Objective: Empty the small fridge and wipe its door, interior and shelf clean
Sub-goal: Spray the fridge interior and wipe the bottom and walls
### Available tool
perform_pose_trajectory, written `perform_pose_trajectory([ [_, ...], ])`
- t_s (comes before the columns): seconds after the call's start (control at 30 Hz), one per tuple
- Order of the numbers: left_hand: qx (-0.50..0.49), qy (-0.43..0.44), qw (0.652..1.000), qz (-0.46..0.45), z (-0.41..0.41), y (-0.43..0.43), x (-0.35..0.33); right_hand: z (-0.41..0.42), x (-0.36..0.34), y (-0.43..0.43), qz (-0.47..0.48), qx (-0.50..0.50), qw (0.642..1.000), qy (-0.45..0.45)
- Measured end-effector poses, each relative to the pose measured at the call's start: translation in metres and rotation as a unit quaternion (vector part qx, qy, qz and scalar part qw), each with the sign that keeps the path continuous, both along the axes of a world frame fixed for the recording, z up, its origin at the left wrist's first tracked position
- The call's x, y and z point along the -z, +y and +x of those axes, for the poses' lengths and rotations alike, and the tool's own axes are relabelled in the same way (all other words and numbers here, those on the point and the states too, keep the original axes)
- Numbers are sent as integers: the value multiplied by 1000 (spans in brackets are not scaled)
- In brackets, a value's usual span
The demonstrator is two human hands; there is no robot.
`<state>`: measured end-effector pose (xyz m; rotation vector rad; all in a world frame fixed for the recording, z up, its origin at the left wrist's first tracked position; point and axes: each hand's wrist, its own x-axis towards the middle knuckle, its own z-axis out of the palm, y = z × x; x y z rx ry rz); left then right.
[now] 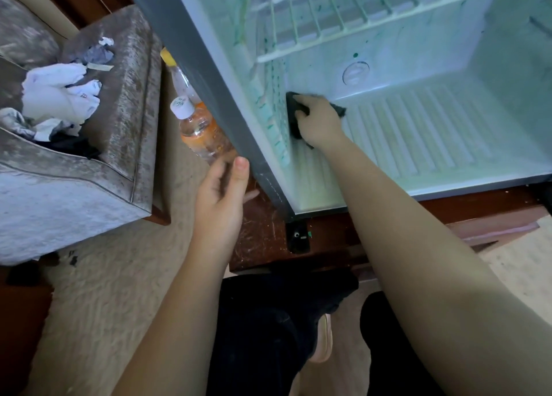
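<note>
- Your left hand [222, 192] hovers just beside the fridge [209, 76], at its grey outer side, fingers loose and holding nothing
- Your right hand [318, 120] reaches inside, fingers curled on a dark cloth [294, 108] pressed into the lower left corner, where the wall meets the ribbed floor
- An orange-labelled bottle [200, 126] stands outside, just beside that grey side
- The wire shelf [328, 19] sits above, flecked green

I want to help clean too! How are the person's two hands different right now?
The right hand is inside the fridge; the left hand is outside, by its grey side. The right hand grips a dark cloth against the inner wall; the left hand holds nothing, with its fingers loose. Both are bare and reach toward the fridge's lower left corner.
</note>
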<state>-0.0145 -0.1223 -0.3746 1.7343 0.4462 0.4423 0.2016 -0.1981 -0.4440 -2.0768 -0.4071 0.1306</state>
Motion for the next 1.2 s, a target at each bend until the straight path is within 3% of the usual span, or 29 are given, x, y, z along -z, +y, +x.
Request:
perform_pose_trajectory([
  [0.1, 7, 1, 1000, -7, -2, 0, 0, -4, -3, 1, 202, 19, 969, 140],
  [0.23, 9, 4, 1000, -6, -2, -1, 0, -17, -10, -5, 298, 20, 942, 155],
  [0.53, -6, -4, 1000, -22, -2, -9, -5, -83, -19, -42, 235, -20, 964, 120],
  [0.83, -17, -15, 998, -53, -3, -19, -8, -135, -22, -82, 195, -136, 969, 65],
  [0.93, -17, -6, 999, -50, -3, -16, -8, -117, -35, -104, 85, -229, 966, 87],
  [1.0, -19, -2, 999, -45, -3, -14, -7, -101, -42, -113, 79, -193, 971, 118],
  [1.1, -18, -5, 999, -34, -2, -14, -7, -82, -46, -107, 158, -69, 979, 107],
  [1.2, -8, -3, 1000, -27, -2, -11, -6, -77, -51, -94, 131, -72, 984, 98],
])
